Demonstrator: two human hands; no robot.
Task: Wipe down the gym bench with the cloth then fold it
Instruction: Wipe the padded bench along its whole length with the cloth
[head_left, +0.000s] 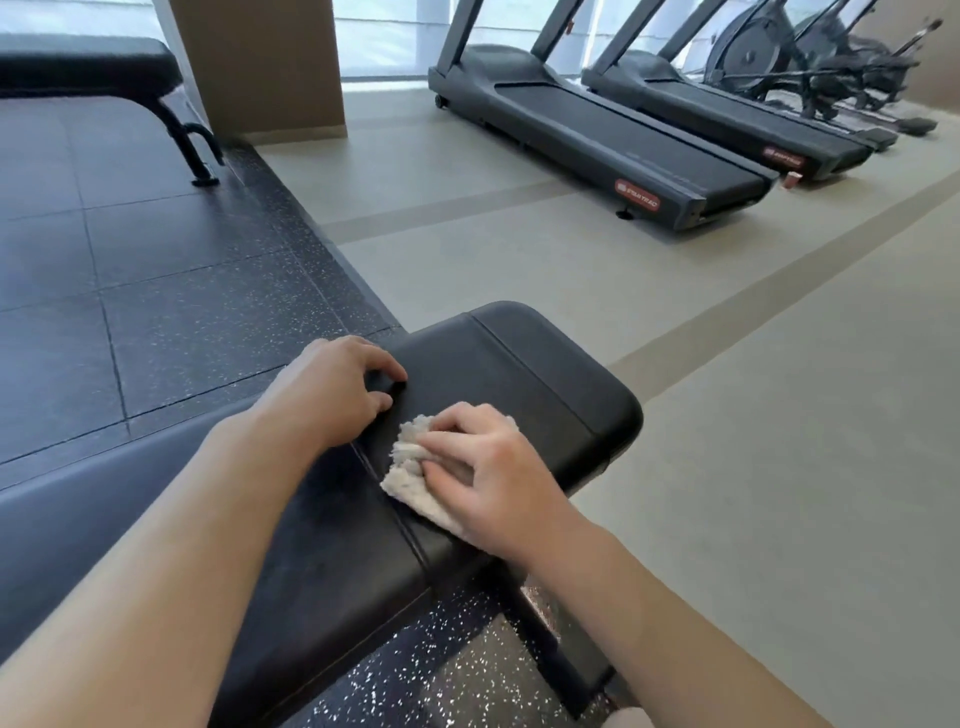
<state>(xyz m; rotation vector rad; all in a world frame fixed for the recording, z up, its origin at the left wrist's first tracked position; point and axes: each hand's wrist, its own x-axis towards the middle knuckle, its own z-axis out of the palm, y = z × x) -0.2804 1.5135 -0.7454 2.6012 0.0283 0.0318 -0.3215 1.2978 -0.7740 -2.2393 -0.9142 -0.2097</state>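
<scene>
Left hand: the left hand (332, 387) rests on the left edge of the worktop (524, 384), palm down, fingers curled loosely with the tips touching the black pad; its grip holds nothing.
Right hand: the right hand (483, 473) lies palm down on the cloth (408, 467), fingers bent and bunching the fabric, so its grip is closed on the cloth and pressing it to the pad.
Cloth: pale, crumpled, on the worktop near a cross seam, toward the right edge, just beside the left hand but apart from it.
Worktop: black padded gym bench, its rounded far end beyond both hands.
Forearms: both bare, reaching in from the near side.
Around: dark speckled floor tiles (156, 270) to the left; a second bench (88, 67) far left; two treadmills (597, 135) well beyond the far end; nothing lies between hands and cloth.
</scene>
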